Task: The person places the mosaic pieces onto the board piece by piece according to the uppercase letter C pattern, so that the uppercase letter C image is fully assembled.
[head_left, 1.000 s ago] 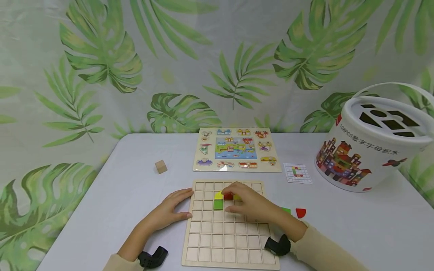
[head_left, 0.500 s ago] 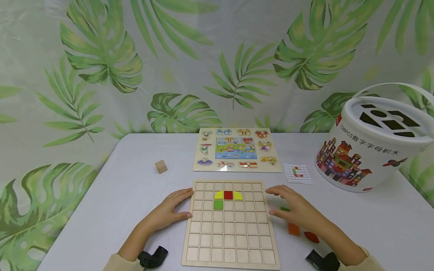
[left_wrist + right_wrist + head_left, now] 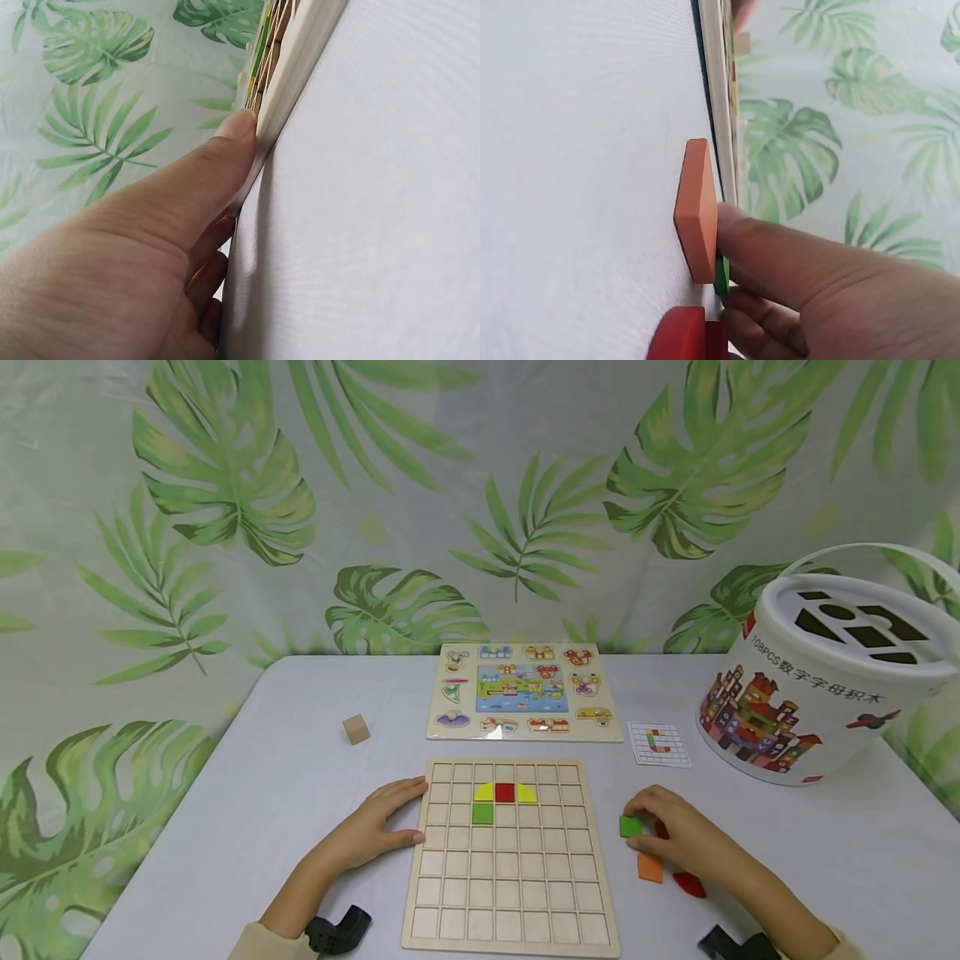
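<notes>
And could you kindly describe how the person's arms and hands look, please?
The left hand and right hand are ungloved. Plain cream fabric sleeves stop well short of both. Bent, black plastic-looking devices sit by the cuffs; no cables show.

Head view: red piece (image 3: 662, 831) partly hidden by right hand (image 3: 681, 837); left sleeve (image 3: 270, 945) cropped.

Pale wooden grid board (image 3: 507, 892) flat, lower centre of frame, left hand (image 3: 378, 822) touching its left edge. In its upper cells: red square (image 3: 505, 792) between two yellow quarter-rounds (image 3: 484, 792), green square (image 3: 483, 813) under left one (all lying flat, from where I stand). Lower right of frame, beside board: green tile (image 3: 629, 827) pinched by right hand (image 3: 678, 828), orange tile (image 3: 650, 868) just below.
</notes>
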`<state>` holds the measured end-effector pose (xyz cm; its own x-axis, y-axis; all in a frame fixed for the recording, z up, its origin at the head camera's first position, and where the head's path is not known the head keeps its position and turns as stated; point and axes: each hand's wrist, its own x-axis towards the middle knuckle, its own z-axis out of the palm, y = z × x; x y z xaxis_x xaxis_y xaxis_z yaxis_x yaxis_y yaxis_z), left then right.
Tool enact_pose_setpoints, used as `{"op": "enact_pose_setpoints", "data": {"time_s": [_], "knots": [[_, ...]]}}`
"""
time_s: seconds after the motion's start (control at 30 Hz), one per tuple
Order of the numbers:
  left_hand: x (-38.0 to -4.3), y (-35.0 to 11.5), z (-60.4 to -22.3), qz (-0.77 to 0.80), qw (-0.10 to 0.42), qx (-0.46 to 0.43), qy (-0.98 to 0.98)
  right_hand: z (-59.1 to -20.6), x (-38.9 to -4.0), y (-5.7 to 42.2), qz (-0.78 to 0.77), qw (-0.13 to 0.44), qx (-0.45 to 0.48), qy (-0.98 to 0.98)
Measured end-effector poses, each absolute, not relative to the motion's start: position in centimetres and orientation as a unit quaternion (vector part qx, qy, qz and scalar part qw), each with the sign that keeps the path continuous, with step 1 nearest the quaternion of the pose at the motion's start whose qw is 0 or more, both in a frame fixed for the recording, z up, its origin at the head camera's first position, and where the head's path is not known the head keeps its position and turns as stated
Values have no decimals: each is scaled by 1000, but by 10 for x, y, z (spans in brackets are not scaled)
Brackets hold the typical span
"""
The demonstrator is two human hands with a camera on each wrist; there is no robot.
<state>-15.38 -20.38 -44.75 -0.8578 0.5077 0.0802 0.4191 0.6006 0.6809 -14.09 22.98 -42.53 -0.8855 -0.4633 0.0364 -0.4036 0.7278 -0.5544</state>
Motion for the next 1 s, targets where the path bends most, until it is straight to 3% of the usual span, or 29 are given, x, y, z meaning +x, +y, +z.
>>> {"op": "enact_pose_setpoints", "data": {"time_s": [0.4, 0.8, 1.0], "knots": [[-153, -204, -446, 363, 63, 253, 895, -416, -139, 225, -296, 50, -228, 926], [-153, -204, -447, 366, 64, 253, 893, -394, -137, 168, -350, -89, -354, 863], [-154, -204, -447, 360, 60, 255, 896, -388, -139, 126, -374, -59, -388, 840]]}}
